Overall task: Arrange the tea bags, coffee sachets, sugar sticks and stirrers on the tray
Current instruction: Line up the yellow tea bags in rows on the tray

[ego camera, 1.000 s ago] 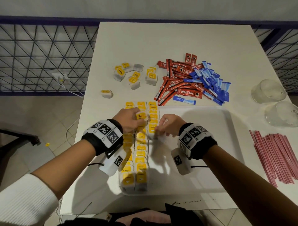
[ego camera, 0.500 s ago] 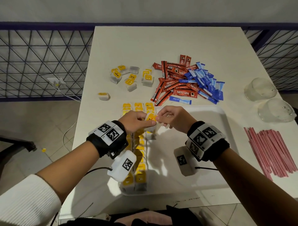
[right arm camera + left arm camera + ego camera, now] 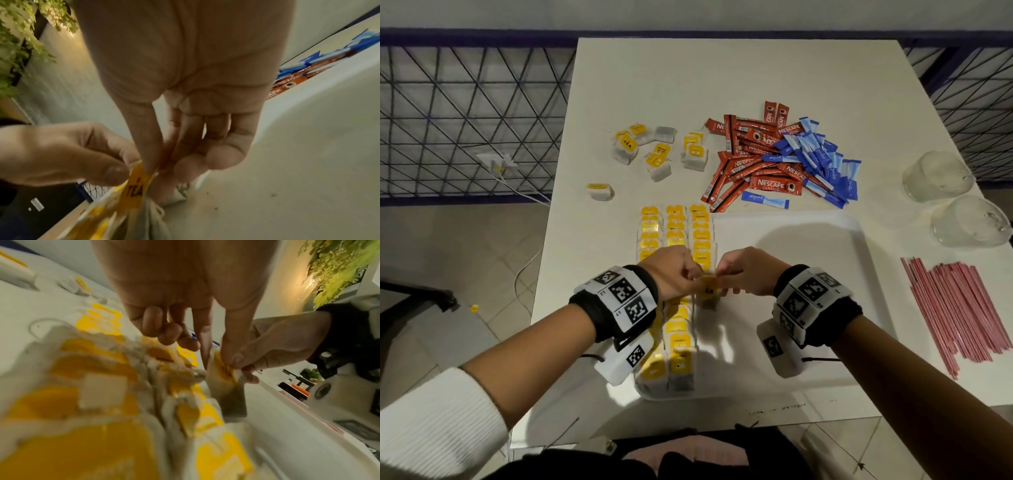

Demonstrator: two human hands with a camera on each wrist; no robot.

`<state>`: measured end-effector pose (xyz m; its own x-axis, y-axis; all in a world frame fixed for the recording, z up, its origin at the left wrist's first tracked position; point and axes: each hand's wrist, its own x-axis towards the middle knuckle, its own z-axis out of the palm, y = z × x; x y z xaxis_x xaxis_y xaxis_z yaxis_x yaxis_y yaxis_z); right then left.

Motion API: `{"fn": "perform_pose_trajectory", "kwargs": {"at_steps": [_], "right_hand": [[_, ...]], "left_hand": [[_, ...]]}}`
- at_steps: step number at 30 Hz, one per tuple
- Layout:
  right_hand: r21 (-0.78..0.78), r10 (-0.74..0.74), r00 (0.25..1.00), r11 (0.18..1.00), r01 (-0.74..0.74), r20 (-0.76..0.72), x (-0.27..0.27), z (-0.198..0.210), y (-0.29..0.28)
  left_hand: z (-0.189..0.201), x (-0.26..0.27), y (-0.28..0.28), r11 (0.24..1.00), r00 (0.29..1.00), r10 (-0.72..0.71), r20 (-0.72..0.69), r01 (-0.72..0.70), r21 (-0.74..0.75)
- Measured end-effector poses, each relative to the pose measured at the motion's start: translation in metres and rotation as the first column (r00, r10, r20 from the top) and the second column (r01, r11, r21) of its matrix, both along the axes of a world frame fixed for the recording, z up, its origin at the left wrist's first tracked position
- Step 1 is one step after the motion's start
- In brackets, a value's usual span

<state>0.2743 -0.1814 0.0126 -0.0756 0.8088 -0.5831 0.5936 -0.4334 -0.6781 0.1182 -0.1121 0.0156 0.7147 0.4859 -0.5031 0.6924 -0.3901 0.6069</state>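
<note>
Head view: a white tray point(image 3: 808, 233) on the bench point(image 3: 722, 75) holds rows of tea bags point(image 3: 674, 236) along its left side, running beyond and below the fingers. The left hand point(image 3: 674, 274) and right hand point(image 3: 748, 270) meet over the tray, both pinching one tea bag point(image 3: 709, 286). Beyond the fingers lie loose tea bags point(image 3: 654, 147), coffee sachets point(image 3: 753, 154) and sugar sticks point(image 3: 822, 161); stirrers point(image 3: 959, 311) and two glasses point(image 3: 959, 202) lie right of them.

Left wrist view: thumb and forefinger close together on the bag's yellow tag point(image 3: 223, 366); other fingers point(image 3: 170, 332) curled.

Right wrist view: thumb and fingers point(image 3: 150, 146) clamped on the tag point(image 3: 134, 188) marked TEA, the bag hanging below over the tray floor.
</note>
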Motion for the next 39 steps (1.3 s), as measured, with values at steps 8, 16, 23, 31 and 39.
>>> {"fn": "perform_pose_trajectory", "kwargs": {"at_steps": [8,16,23,31,39], "right_hand": [[0.019,-0.157,0.987,0.987,0.158,-0.044,-0.003,-0.009,0.016],[0.029,-0.132,0.991,0.991,0.131,0.037,-0.003,-0.008,0.024],[0.031,-0.130,0.987,0.991,0.128,0.090,0.000,-0.010,0.023],[0.106,-0.165,0.979,0.982,0.153,0.116,0.023,0.020,0.071],[0.142,-0.359,0.922,0.930,0.340,0.143,0.051,0.020,0.168]], "left_hand": [[-0.008,0.000,0.021,0.982,0.992,0.125,0.013,-0.126,0.140],[-0.009,0.007,0.014,0.964,0.989,-0.019,-0.148,0.057,0.258],[-0.015,0.015,0.012,0.915,0.963,-0.075,-0.257,0.169,0.366],[0.014,0.013,0.052,0.979,0.994,0.060,-0.087,-0.042,0.199],[0.030,0.006,0.155,0.892,0.903,0.425,-0.062,-0.406,0.197]]}}
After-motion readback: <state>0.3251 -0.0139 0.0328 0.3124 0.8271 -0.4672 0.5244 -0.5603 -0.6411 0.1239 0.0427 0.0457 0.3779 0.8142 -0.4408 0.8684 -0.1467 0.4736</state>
